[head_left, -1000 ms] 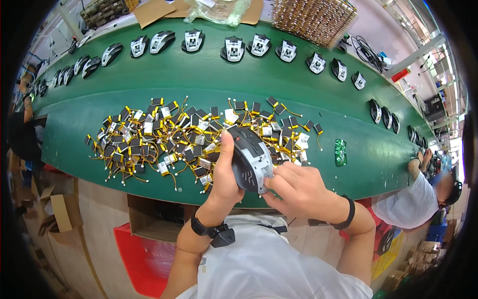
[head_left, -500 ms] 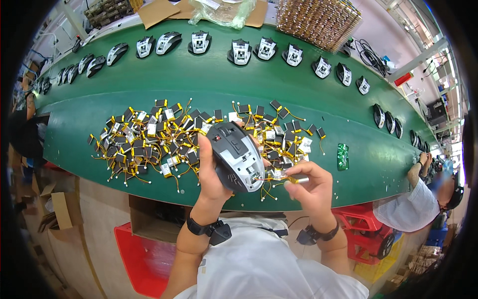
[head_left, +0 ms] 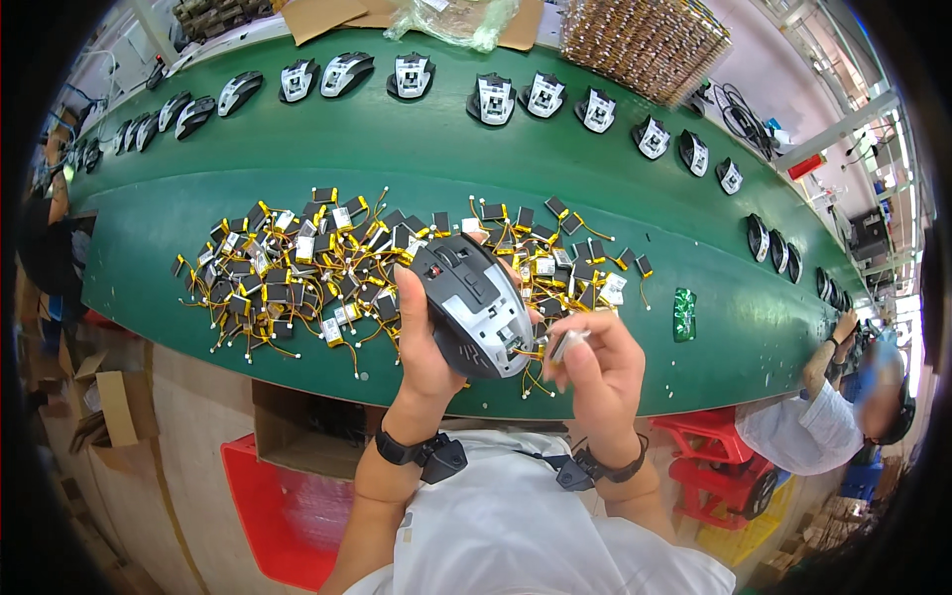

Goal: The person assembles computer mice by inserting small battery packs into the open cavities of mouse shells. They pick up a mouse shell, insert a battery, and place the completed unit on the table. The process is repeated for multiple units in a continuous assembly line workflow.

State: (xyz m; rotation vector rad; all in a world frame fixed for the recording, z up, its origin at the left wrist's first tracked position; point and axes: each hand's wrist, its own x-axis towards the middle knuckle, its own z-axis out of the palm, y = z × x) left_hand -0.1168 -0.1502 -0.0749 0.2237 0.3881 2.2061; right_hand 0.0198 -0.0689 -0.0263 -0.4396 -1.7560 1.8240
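My left hand (head_left: 424,347) grips a black and silver computer mouse (head_left: 476,305) above the bench. The mouse's underside or inner shell faces up, with an open cavity at its near end. Just right of that cavity, my right hand (head_left: 603,369) pinches a small battery (head_left: 567,344) between thumb and fingers. It is slightly blurred, and the fingers cover part of it. Beneath and behind the mouse lies a wide heap of small pouch batteries (head_left: 277,294), black, white and yellow, with thin wires and white plugs.
Rows of similar mice (head_left: 411,76) line the far side of the green bench (head_left: 397,149). A green packet (head_left: 684,315) lies right of the batteries. Below the bench are a red crate (head_left: 260,526) and a cardboard box (head_left: 302,426). Another person (head_left: 808,421) sits at the right.
My right hand has moved left toward the mouse and turned the battery, which is now more hidden by the fingers. My left hand keeps the mouse in nearly the same place.
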